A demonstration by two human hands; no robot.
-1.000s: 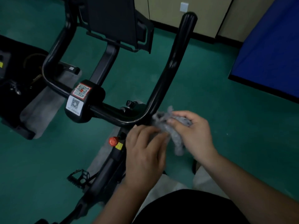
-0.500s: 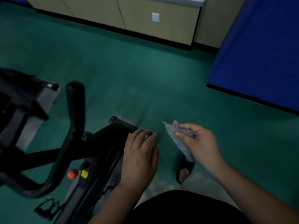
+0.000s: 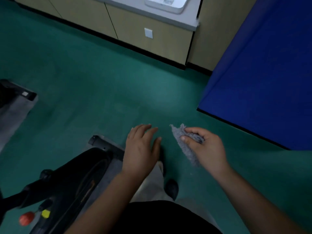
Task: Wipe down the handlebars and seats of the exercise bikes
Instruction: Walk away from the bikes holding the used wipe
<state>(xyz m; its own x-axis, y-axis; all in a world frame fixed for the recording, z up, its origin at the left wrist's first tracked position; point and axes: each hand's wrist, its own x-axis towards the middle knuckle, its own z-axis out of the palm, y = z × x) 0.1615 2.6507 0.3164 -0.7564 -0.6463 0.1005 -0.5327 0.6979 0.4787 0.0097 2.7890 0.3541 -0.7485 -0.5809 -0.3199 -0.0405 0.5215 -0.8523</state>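
Handlebars have slid out of sight, only the black bike frame shows, and the right hand pinches the fuzzy grey cloth while the left hand spreads empty, so another bike is probably next.

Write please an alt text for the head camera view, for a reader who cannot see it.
A person's right hand grips a grey cloth; the open left hand holds nothing. A black exercise bike stands lower left on a green floor, a blue mat to the right.

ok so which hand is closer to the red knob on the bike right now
Left. The left hand is open, up and right of the red knob, over the bike's front. The right hand is farther right over the floor, holding the grey cloth.
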